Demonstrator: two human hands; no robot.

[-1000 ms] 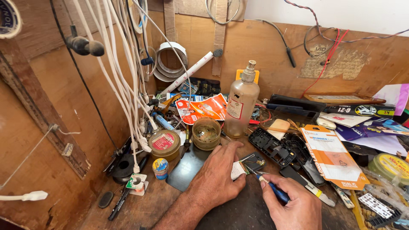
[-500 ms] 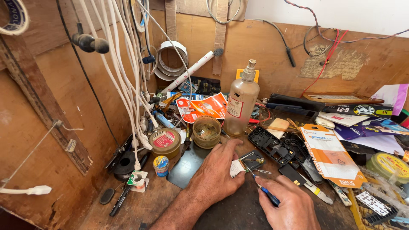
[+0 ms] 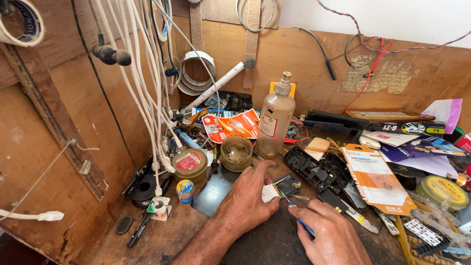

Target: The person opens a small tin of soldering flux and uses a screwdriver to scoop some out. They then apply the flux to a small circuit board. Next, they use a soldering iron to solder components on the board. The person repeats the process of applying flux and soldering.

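Observation:
My left hand (image 3: 248,198) lies flat on the dark work mat (image 3: 221,189) and pins down a small dark circuit part (image 3: 287,185) with a white scrap (image 3: 269,193) beside its thumb. My right hand (image 3: 329,230) is shut on a thin blue-handled tool (image 3: 304,225); the metal tip points up-left at the circuit part. A black phone frame (image 3: 309,168) lies just beyond the two hands.
A plastic pump bottle (image 3: 275,118), an open round jar (image 3: 236,152), a red-lidded tin (image 3: 189,163) and an orange packet (image 3: 230,125) stand behind the hands. White cables (image 3: 147,88) hang along the left wooden wall. Packets, cards and a yellow tin (image 3: 441,189) crowd the right.
My right hand has shifted slightly left and the tool tip has come closer to the circuit part. The view has tilted a little; my left hand stays put.

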